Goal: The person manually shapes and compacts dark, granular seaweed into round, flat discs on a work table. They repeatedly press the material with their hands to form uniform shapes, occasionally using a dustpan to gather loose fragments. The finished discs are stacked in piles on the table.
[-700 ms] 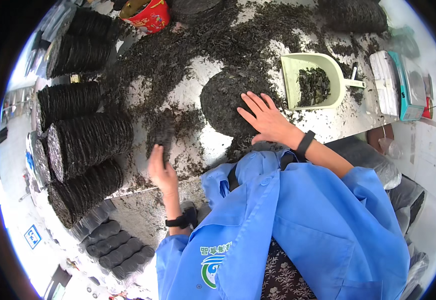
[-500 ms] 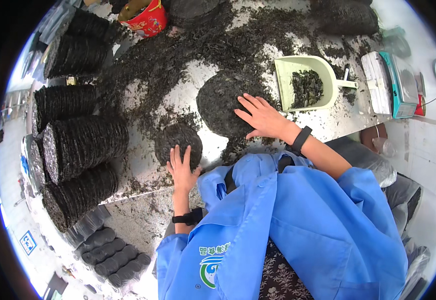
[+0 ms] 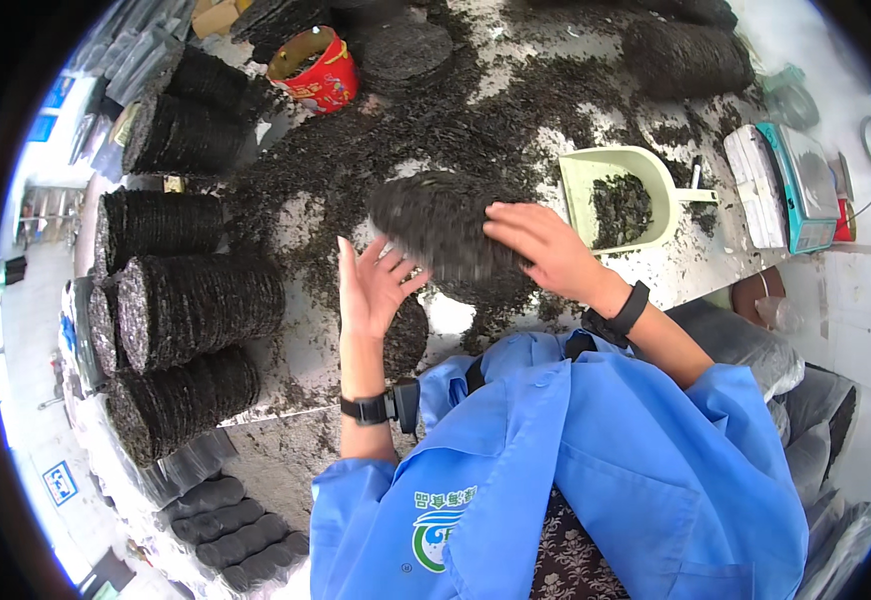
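At twelve o'clock and out toward both sides spreads the desk (image 3: 696, 278), the largest thing here, strewn with dark flakes. From eight to ten o'clock along it stand stacks of seaweed discs (image 3: 206, 310), set on edge like thick rolls. At three o'clock, next to the work, lies a pale green dustpan (image 3: 672, 190) with flakes in it; farther out the same way is a teal-cased scale (image 3: 811, 205).

At the dial's centre, between the hands, is the large seaweed disc (image 3: 441, 215), tilted and blurred. Smaller, between ten and eleven, is a red bucket (image 3: 331, 85). A smaller disc (image 3: 408, 338) lies between six and seven, partly behind the left wrist.

The right grip (image 3: 556, 252), between three and four, has its fingers close together over the disc's edge; its thumb is mostly hidden, so I cannot tell whether it pinches. The left grip (image 3: 371, 298), between seven and eight, is spread, palm turned up, fingertips at the near edge; contact is unclear.

The step in hand looks like tipping or turning the disc. The next move probably calls for the left fingers to support that near edge, keeping it from crumbling.
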Motion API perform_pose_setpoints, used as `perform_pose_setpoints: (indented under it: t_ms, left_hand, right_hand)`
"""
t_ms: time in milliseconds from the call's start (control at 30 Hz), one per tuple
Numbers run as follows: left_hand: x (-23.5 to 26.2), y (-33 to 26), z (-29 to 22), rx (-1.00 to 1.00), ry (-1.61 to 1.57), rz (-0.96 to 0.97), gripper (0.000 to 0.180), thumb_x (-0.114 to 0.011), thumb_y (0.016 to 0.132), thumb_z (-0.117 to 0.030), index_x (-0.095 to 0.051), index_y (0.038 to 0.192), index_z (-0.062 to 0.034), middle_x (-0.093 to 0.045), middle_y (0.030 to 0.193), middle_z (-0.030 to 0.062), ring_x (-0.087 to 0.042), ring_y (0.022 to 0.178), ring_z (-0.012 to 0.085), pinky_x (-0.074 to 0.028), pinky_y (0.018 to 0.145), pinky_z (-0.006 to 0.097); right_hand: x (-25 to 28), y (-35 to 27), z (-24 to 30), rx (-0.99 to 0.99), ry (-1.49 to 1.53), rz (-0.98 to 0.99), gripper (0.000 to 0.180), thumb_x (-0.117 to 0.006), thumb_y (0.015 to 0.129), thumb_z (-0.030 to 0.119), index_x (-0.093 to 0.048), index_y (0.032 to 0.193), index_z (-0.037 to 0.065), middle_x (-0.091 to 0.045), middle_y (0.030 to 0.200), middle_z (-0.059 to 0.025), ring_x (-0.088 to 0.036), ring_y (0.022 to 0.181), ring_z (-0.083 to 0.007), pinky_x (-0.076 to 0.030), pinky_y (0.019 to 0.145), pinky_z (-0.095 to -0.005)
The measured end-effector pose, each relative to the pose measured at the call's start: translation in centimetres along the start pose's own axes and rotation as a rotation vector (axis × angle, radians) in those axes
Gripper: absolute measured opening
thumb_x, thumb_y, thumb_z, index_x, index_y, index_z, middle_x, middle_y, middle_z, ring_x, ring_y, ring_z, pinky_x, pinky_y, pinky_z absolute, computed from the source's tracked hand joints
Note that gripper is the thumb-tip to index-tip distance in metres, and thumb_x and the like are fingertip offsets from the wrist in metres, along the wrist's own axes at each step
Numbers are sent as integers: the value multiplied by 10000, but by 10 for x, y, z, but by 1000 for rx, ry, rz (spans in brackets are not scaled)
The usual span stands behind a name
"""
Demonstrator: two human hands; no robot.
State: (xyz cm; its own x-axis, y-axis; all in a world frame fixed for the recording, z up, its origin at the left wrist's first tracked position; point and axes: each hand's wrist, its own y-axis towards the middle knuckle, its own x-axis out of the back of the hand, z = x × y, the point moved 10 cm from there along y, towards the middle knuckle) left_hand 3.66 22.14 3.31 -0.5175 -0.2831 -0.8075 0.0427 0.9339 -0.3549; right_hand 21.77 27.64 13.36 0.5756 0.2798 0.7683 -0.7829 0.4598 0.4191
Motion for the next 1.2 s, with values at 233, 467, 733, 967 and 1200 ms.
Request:
perform_pose_setpoints:
  t_ms: [233, 467, 733, 967, 1200]
  left_hand:
    - [11, -7, -17, -49, 179, -357, 414, -503, 750, 50, -512, 1163, 20, -613, 1083, 153, -626, 947, 278, -521, 859, 403]
    - [-38, -10, 12, -83, 218, -193, 474, -536, 742, 83, -496, 1210, 24, -618, 1067, 141, -626, 930, 233, -519, 833, 343]
    - [-59, -9, 28, -31, 335, -162, 480, -536, 749, 74, -493, 1224, 20, -611, 1076, 107, -606, 946, 188, -498, 840, 309]
    - [-65, 3, 34, 27, 292, -214, 457, -503, 746, 74, -500, 1201, 34, -620, 1050, 123, -629, 908, 213, -528, 799, 314]
    - [-36, 26, 36, 52, 161, -242, 457, -511, 729, 59, -502, 1185, 32, -622, 1041, 155, -641, 894, 265, -550, 787, 379]
  right_hand:
    - [-23, -15, 36, 244, -14, 216, 446, -606, 797, 321, -549, 1165, 74, -495, 1267, -141, -485, 1167, -299, -397, 972, -410]
    - [19, 27, 4, -128, 295, -314, 167, -642, 793, 81, -609, 951, 38, -579, 922, -86, -589, 791, -268, -502, 702, -344]
    - [15, 37, 3, -72, 80, -187, 173, -650, 748, 24, -581, 906, 13, -550, 855, -83, -602, 747, -230, -515, 619, -314]
    - [6, 34, -24, -51, 128, -192, 158, -631, 732, 0, -567, 875, 13, -545, 805, -70, -600, 691, -217, -511, 584, -303]
    - [-29, 7, -99, -610, 1264, -176, 114, -549, 890, 74, -580, 955, -15, -549, 695, -18, -522, 575, -85, -438, 554, -230]
